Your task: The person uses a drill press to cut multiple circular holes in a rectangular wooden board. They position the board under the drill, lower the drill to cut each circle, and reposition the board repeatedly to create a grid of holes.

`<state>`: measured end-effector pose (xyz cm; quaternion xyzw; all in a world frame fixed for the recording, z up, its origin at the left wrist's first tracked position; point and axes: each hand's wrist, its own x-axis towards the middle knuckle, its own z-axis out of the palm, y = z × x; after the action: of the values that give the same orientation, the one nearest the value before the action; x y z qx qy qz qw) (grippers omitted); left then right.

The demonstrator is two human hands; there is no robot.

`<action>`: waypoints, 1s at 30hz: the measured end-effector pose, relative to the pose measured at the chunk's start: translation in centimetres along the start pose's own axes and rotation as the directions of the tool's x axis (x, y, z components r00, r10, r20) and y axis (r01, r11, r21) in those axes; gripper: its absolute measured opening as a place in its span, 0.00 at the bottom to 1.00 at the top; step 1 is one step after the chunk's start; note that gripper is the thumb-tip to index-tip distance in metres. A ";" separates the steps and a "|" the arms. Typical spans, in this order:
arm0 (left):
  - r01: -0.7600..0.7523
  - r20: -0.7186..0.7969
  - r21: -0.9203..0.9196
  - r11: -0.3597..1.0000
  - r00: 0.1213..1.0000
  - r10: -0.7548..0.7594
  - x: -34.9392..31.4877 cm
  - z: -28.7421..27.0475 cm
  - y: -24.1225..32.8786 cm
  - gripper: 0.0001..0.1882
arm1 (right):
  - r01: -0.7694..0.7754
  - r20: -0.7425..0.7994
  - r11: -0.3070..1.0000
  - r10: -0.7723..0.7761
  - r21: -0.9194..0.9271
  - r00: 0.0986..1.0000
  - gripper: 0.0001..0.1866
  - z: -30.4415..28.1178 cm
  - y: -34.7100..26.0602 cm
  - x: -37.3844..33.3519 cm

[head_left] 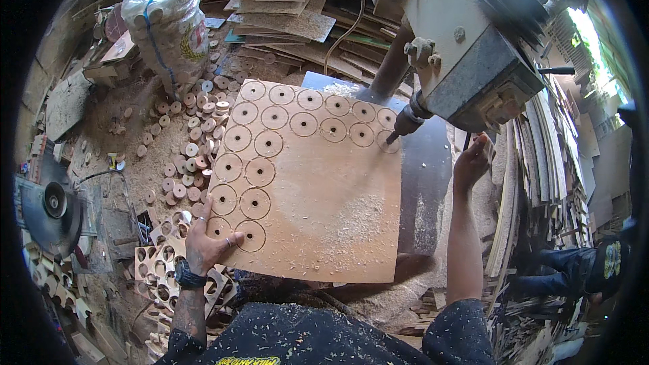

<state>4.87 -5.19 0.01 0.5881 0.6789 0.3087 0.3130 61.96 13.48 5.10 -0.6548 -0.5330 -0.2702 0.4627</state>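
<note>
A light plywood board [324, 189] lies under a drill press [466, 47], with rings cut around dark centre holes along its far and left sides. My left hand [209, 242] grips the board's near left corner, thumb on top over a ring. My right hand [473, 161] is closed around the drill press's feed handle [467, 140], to the right of the head. The chuck [410, 120] points down at the board's far right, its bit meeting the ring nearest that edge. Pale wood shavings [362, 226] are scattered over the board's near right part.
The dark machine table [426, 182] shows beyond the board's right edge. Cut wooden discs [193, 135] lie heaped at left, near a white sack [169, 34]. Leftover perforated sheets [162, 270] rest by my left arm. Board stacks [284, 0] stand behind; a person [581, 267] is at far right.
</note>
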 end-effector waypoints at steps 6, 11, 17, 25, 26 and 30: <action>0.062 0.028 -0.061 0.996 0.998 -0.061 -0.1 0.1 0.3 0.61 | 0.095 -0.053 0.990 -0.100 -0.100 0.994 0.26 2.9 1.3 -0.4; 0.000 0.022 -0.040 0.999 1.000 0.001 -0.1 -0.1 0.0 0.61 | 0.162 -0.086 0.986 -0.165 -0.036 0.983 0.23 4.3 1.6 -0.4; 0.003 0.008 -0.026 1.000 1.000 -0.002 0.0 0.1 0.1 0.61 | 0.028 -0.030 0.999 -0.027 0.036 0.999 0.29 5.0 0.5 -0.3; 0.098 0.036 0.037 0.995 0.994 -0.099 -0.2 0.1 -1.0 0.62 | -0.238 0.371 0.967 0.190 0.088 0.909 0.35 -5.1 -4.0 2.1; 0.074 0.027 0.067 0.995 0.997 -0.075 0.0 0.2 -0.9 0.62 | -0.203 0.398 0.979 0.176 0.024 0.900 0.33 -7.3 -4.8 3.5; 0.036 0.039 -0.034 0.999 0.999 -0.035 -0.1 -0.3 0.7 0.62 | 0.093 0.414 0.981 -0.014 -0.171 0.910 0.29 -14.3 -7.6 11.2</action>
<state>5.07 -5.22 0.70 0.5762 0.6777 0.3033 0.3416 59.90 5.77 23.05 -0.7225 -0.6084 -0.1882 0.2690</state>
